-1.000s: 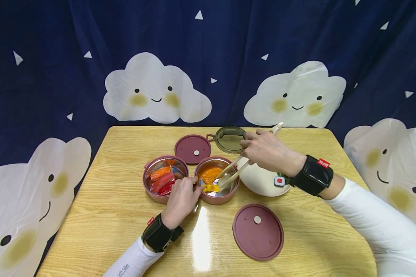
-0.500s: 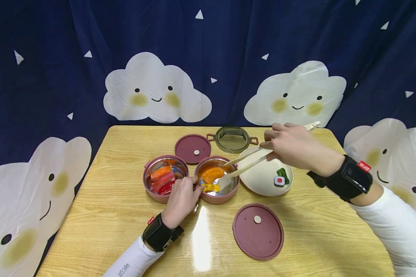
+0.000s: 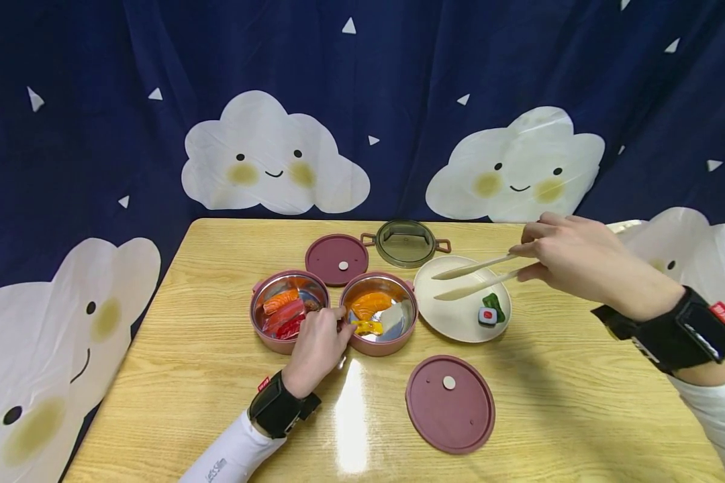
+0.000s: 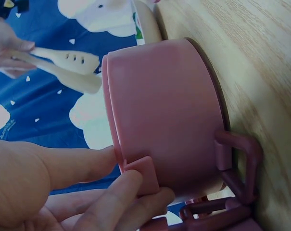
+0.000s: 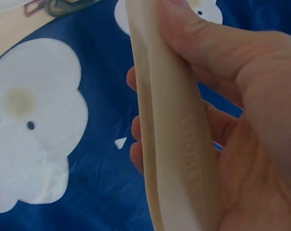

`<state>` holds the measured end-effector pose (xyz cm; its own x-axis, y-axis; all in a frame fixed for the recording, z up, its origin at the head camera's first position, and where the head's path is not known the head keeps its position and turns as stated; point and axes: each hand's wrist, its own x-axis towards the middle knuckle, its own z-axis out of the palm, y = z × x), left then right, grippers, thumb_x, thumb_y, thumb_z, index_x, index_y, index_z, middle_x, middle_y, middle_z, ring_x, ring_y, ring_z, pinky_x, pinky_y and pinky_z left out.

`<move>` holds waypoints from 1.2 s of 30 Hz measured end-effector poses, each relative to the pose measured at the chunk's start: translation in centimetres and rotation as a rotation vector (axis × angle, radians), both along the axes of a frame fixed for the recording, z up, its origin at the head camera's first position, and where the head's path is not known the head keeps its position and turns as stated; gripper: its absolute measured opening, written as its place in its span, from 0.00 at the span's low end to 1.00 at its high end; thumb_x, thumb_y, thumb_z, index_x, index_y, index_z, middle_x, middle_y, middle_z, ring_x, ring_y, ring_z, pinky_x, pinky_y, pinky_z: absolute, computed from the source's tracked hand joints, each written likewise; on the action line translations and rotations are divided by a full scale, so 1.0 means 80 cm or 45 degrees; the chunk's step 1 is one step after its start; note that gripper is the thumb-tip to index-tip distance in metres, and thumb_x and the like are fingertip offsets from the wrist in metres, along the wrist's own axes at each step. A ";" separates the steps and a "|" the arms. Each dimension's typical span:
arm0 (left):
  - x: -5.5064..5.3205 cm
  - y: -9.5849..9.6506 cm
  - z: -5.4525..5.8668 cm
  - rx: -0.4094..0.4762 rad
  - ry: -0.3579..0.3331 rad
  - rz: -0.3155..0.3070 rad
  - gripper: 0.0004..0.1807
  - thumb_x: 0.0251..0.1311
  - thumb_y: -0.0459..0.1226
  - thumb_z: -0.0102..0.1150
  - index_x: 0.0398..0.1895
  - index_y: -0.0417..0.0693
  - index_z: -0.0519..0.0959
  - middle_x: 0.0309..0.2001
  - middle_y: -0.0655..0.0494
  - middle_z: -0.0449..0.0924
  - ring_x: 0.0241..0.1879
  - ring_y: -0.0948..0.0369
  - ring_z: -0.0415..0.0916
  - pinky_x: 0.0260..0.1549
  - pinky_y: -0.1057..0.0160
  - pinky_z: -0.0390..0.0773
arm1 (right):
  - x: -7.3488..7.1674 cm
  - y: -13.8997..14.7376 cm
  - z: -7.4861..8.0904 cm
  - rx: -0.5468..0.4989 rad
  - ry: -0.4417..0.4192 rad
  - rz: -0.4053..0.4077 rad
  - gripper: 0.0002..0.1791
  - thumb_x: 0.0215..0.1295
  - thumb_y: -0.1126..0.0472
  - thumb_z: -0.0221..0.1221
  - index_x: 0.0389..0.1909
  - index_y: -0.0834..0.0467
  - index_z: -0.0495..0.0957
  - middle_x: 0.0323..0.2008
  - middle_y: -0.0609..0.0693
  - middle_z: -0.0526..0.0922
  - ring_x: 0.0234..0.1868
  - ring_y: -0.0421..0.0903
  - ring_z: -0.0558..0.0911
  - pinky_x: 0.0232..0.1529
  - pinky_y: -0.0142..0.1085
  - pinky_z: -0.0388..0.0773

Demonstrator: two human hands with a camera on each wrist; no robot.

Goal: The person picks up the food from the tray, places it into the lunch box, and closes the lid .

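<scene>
The right hand [image 3: 570, 258] is grasping the tongs [image 3: 468, 290], whose parted tips hang to its left, above the plate [image 3: 447, 318] between both hands. On this plate are a sushi roll [image 3: 487, 316] and a green piece [image 3: 497, 304]. The left hand [image 3: 317, 345] pinches a tab [image 4: 147, 174] of the pink pot [image 3: 377, 349] at its right; inside lie an orange piece [image 3: 371, 303], a yellow piece [image 3: 368, 327] and a white piece [image 3: 395, 318]. The second pot [image 3: 268, 340], just beyond this hand, contains red pieces [image 3: 286, 316].

Location type: a tabletop station, staged; I cannot determine whether in a home or studio. Indicators: a dark blue backdrop [image 3: 399, 54] printed with smiling clouds [image 3: 266, 134] spans the far side and both flanks; my wood-grain table [image 3: 199, 335] bears toy-like food [image 3: 371, 304]; black straps [image 3: 274, 406] encircle my wrists.
</scene>
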<state>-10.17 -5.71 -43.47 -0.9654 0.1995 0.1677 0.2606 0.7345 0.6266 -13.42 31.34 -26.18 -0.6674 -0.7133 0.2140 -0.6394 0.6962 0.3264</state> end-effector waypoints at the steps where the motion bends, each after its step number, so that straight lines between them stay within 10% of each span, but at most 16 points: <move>1: 0.000 0.000 0.000 0.000 0.000 -0.001 0.11 0.64 0.34 0.72 0.44 0.34 0.88 0.25 0.51 0.82 0.22 0.64 0.70 0.20 0.69 0.61 | 0.001 0.005 -0.001 0.001 -0.019 -0.027 0.17 0.43 0.53 0.82 0.36 0.53 0.92 0.31 0.47 0.86 0.32 0.47 0.79 0.27 0.41 0.77; 18: 0.000 0.000 0.000 -0.007 0.015 0.007 0.07 0.64 0.34 0.72 0.37 0.37 0.87 0.21 0.56 0.75 0.21 0.63 0.67 0.21 0.69 0.59 | 0.009 0.060 -0.032 0.080 -0.351 -0.384 0.13 0.46 0.51 0.82 0.34 0.45 0.92 0.29 0.42 0.83 0.31 0.40 0.74 0.23 0.34 0.68; 36: 0.000 0.000 -0.001 0.003 0.018 0.000 0.08 0.63 0.33 0.73 0.39 0.35 0.88 0.21 0.54 0.77 0.21 0.64 0.67 0.20 0.70 0.58 | 0.009 0.081 -0.057 0.071 -0.366 -0.411 0.13 0.43 0.50 0.82 0.31 0.44 0.92 0.27 0.41 0.81 0.31 0.42 0.76 0.23 0.39 0.72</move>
